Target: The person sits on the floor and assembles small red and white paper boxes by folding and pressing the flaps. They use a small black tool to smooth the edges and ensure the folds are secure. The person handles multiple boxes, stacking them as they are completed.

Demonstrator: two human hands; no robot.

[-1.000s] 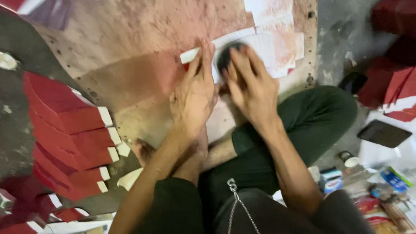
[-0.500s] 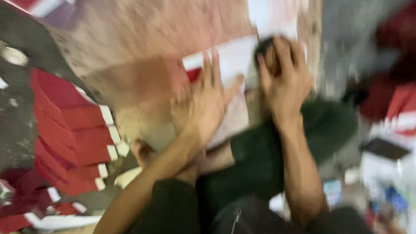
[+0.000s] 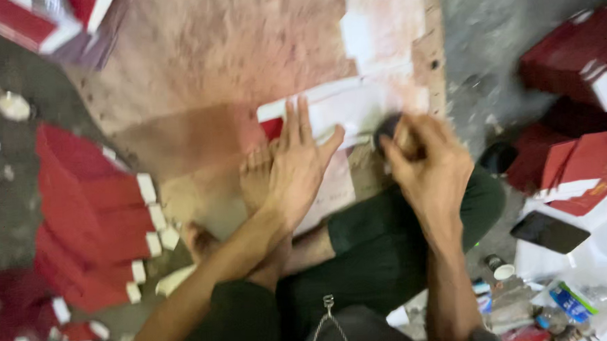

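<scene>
My left hand [image 3: 296, 167] lies flat, fingers spread, pressing down a white sheet with a red edge [image 3: 345, 109] on a brown work board [image 3: 242, 49]. My right hand [image 3: 427, 160] is closed around a small dark round tool [image 3: 386, 128] at the sheet's right side. I sit cross-legged in dark green trousers [image 3: 391, 249], with a bare foot under the left wrist. The frame is blurred, so the tool's kind is unclear.
A fanned stack of red and white folded cards [image 3: 98, 216] lies at the left. More red cards and boxes [image 3: 582, 73] are piled at the right. A dark phone [image 3: 549, 232] rests on white material, with small bottles [image 3: 499, 271] near it.
Both hands have shifted to the right along the sheet. The right hand has curled tighter around the dark tool, and the view has swung slightly.
</scene>
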